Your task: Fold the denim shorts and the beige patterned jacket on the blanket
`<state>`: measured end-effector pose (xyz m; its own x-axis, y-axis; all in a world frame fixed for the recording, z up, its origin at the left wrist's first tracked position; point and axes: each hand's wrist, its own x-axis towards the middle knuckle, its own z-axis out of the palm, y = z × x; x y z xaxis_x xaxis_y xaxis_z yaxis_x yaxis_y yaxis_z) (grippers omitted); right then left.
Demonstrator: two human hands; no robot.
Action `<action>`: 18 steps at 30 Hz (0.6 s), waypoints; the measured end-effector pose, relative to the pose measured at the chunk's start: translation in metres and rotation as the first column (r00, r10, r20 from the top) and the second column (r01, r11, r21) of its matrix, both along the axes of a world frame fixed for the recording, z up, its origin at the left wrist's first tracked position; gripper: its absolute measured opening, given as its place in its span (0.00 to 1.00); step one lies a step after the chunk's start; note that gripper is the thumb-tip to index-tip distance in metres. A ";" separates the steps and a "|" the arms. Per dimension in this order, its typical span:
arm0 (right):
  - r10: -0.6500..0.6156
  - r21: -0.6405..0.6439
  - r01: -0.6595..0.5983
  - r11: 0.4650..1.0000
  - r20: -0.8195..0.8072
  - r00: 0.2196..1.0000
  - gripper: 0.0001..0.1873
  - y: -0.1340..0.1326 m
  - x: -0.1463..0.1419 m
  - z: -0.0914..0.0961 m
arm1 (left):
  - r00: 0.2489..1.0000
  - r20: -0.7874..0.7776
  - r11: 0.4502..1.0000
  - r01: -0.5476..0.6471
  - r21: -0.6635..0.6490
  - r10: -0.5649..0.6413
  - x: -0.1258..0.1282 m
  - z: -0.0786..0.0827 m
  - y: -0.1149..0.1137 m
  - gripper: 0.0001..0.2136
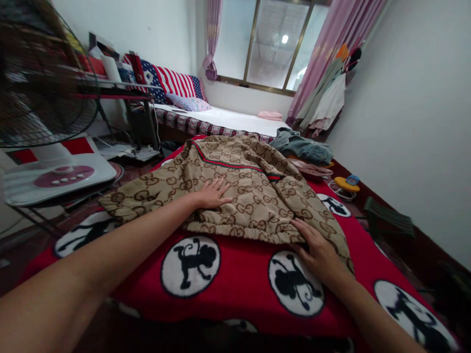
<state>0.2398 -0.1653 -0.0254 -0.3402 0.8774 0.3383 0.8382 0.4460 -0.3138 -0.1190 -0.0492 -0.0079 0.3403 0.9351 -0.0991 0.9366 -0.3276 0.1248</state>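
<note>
I see left hand (212, 193) flat, fingers spread, pressing middle of brown jacket (235, 186). Right hand (316, 247) at jacket's near hem, fingers loose on edge. Jacket lies on red blanket (243, 279).

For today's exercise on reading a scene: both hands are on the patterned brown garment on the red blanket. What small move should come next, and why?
Probably fold the near right corner inward. The left hand lies flat on the middle of the brown garment, pinning it, while the right hand rests at its elastic hem, fingers at the edge. The garment is spread out on the red blanket, one sleeve already lying across it.
</note>
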 end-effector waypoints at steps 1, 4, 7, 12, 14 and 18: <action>-0.005 0.005 0.005 1.000 -0.014 1.000 0.27 0.003 0.001 -0.002 | 0.998 0.003 0.997 0.059 -0.039 -0.059 -0.009 0.005 -0.013 0.34; -0.002 0.008 0.002 1.000 -0.061 0.998 0.23 0.009 0.006 -0.003 | 0.971 0.083 0.964 0.231 -0.128 -0.222 -0.044 0.022 -0.057 0.32; -0.008 0.038 0.010 0.999 -0.040 0.999 0.22 0.013 0.010 0.005 | 0.946 0.185 0.956 0.284 -0.073 -0.267 -0.083 0.036 -0.093 0.30; -0.255 0.034 0.254 0.966 0.250 0.934 0.20 0.029 0.013 0.032 | 0.990 0.073 0.951 0.097 0.292 -0.123 -0.123 0.036 -0.118 0.24; -0.297 -0.016 0.312 0.950 0.266 0.917 0.18 0.036 0.012 0.044 | 0.999 0.020 0.927 -0.033 0.373 0.028 -0.129 0.033 -0.119 0.25; -0.242 -0.147 0.235 0.961 -0.026 0.970 0.21 0.047 0.006 0.067 | 0.969 -0.001 0.889 -0.226 0.398 0.247 -0.131 0.042 -0.111 0.25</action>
<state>0.2457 -0.1185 0.0417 -0.1031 0.9714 0.2139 0.8992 0.1830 -0.3975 -0.2501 -0.1602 0.0341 0.1084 0.9535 0.2812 0.9940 -0.1080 -0.0170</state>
